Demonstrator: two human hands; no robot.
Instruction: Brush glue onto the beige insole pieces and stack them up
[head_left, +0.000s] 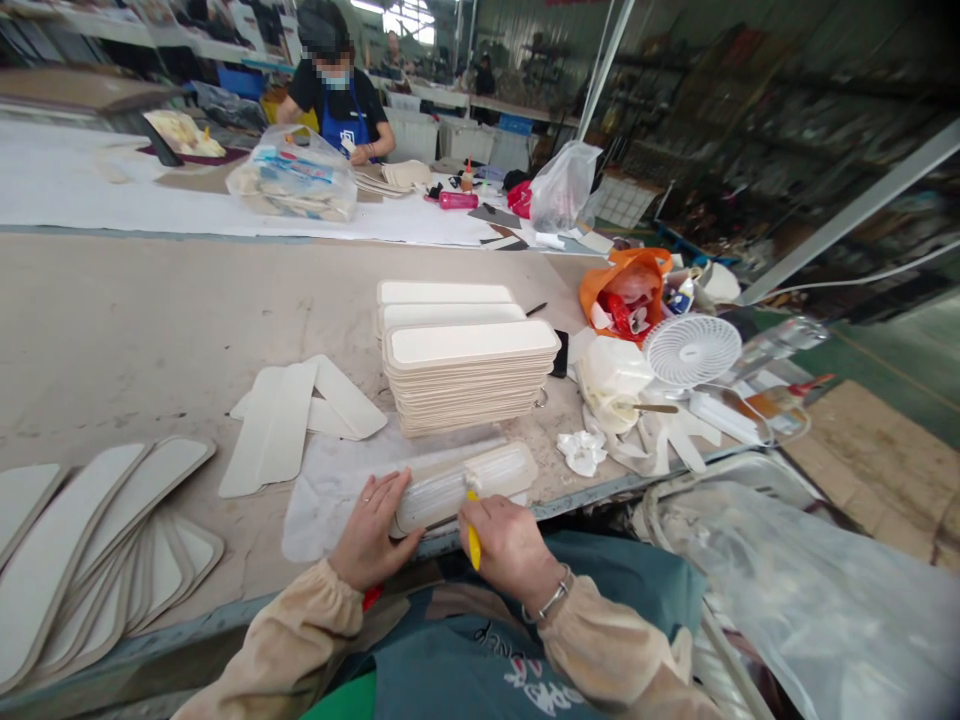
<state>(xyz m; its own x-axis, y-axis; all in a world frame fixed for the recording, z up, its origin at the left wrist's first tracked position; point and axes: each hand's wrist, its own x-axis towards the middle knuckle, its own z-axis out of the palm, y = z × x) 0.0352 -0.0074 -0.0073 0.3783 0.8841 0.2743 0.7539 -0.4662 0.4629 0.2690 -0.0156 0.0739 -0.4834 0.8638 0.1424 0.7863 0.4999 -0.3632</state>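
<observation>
A pale rounded-end panel (450,492) lies near the table's front edge, with whitish wet-looking streaks along its upper face. My left hand (375,528) rests at its left end, fingers stretched out and thumb apart along the near side, steadying it. Closed around a yellow-handled brush (473,540), my right hand (510,548) keeps the white-coated brush head on the panel's right half. Beneath the panel a thin translucent sheet (322,510) is spread. Just behind stands a tall stack of similar panels (472,375), with white strips on top.
Loose white strips (271,425) lie left of the stack; fanned panels (112,540) cover the left front. Rightward are crumpled tissue (581,452), a white fan (691,350) and an orange bag (626,285). A co-worker (337,100) handles pieces across the table. Plastic sheeting (810,570) is at lower right.
</observation>
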